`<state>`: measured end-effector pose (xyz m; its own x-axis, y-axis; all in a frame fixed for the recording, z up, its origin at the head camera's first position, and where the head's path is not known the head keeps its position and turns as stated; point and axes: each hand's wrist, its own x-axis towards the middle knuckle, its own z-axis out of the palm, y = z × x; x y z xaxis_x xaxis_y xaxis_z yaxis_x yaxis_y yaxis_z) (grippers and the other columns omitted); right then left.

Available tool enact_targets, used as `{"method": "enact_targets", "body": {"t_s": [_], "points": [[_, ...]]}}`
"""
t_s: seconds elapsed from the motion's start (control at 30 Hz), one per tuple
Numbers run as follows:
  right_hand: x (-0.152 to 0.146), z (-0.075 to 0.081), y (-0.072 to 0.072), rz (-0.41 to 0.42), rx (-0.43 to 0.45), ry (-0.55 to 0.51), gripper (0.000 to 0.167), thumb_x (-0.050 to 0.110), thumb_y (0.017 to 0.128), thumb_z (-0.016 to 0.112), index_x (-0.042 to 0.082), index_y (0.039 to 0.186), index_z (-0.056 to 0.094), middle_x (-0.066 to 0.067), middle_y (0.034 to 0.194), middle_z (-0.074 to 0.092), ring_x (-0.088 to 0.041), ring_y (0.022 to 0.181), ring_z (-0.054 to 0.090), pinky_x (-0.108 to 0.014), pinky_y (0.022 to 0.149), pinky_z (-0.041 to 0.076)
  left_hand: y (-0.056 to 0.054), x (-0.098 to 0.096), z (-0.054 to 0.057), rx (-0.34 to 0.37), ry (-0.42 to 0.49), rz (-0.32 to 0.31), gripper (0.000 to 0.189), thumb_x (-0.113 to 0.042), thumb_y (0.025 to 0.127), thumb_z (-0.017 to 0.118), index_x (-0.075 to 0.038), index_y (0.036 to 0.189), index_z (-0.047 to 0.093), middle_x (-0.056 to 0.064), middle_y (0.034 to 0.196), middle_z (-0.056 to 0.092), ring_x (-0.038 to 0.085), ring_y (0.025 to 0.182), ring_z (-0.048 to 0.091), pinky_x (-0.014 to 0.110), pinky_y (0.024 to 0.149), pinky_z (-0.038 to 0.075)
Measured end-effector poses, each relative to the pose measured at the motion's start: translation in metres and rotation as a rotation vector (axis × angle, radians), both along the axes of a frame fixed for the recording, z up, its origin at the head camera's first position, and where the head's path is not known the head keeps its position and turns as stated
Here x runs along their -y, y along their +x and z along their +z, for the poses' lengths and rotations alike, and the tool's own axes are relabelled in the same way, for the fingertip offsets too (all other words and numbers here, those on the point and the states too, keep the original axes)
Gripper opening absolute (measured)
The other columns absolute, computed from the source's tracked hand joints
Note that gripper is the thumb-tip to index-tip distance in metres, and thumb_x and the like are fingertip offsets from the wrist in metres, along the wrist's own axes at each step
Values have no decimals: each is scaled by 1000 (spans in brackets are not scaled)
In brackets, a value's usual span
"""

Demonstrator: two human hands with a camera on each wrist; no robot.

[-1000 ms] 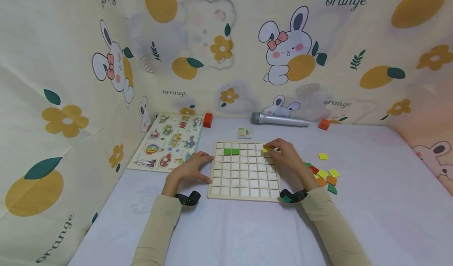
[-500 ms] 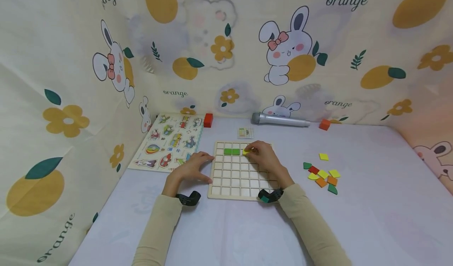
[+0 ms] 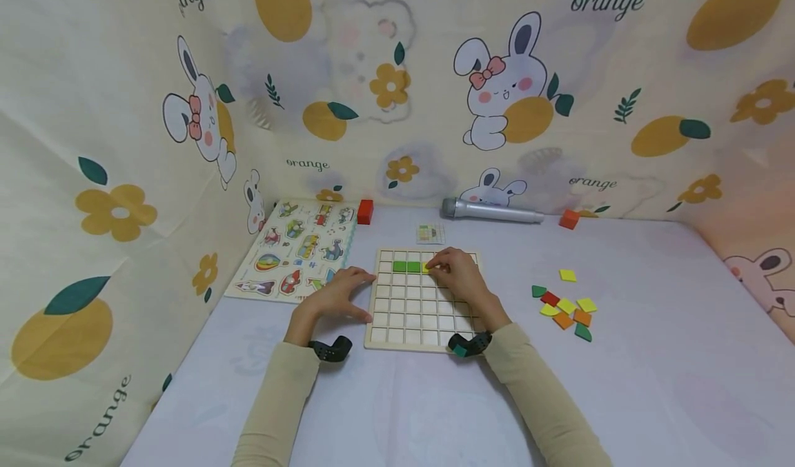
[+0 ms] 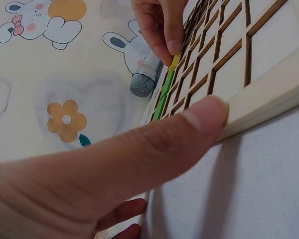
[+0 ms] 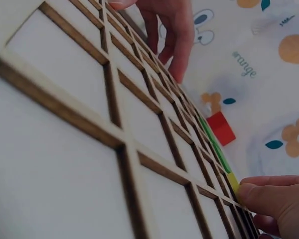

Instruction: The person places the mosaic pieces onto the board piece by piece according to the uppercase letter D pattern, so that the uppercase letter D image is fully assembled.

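A wooden grid board (image 3: 428,348) lies on the table between the hands. Two green square tiles (image 3: 406,267) sit side by side in its second row from the back. Just right of them, my right hand (image 3: 461,277) pinches a yellow tile (image 3: 426,268) between thumb and finger, low at its cell; the fingers cover part of it. In the left wrist view that yellow tile (image 4: 175,61) lines up with the green ones (image 4: 163,94). My left hand (image 3: 335,293) rests at the board's left edge, fingers spread, the thumb tip (image 4: 209,113) touching the rim.
Loose yellow, orange, red and green tiles (image 3: 566,306) lie to the right. Behind the board are a small pattern card (image 3: 430,234), a grey microphone (image 3: 493,210) and red blocks (image 3: 365,212) (image 3: 568,219). A picture puzzle board (image 3: 298,250) lies at the left.
My right hand has carried the yellow tile leftward from the board's right side to the cell beside the green tiles, lowering it there. The left hand has stayed still.
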<state>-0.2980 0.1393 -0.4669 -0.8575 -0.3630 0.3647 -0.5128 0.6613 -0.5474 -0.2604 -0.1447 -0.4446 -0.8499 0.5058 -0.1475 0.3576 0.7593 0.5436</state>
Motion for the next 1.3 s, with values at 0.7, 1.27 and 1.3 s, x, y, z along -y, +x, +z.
{"method": "enact_targets", "body": {"t_s": [0.7,1.27,1.3], "points": [[-39,11,11,8,73,-53,24,11,88,65,5,111,66,-13,110,59,-26,93,56,-43,79,51,2,0,0,-5,34,-8,83,-32,68,83,-10,139,44,12,142,38,30,133,29,48,110,27],[-117,24,48,-179,64,126,30,15,87,65,5,115,63,-15,107,61,-30,95,55,-45,79,48,2,0,0,-5,15,2,83,-32,69,82,-11,139,44,12,144,36,30,134,27,48,110,27],[-122,24,50,-193,75,130,30,15,87,65,5,115,63,-15,108,61,-30,95,54,-46,79,48,2,0,0,-3,15,4,83,-32,69,82,-11,139,44,12,144,36,30,135,27,48,110,27]]}}
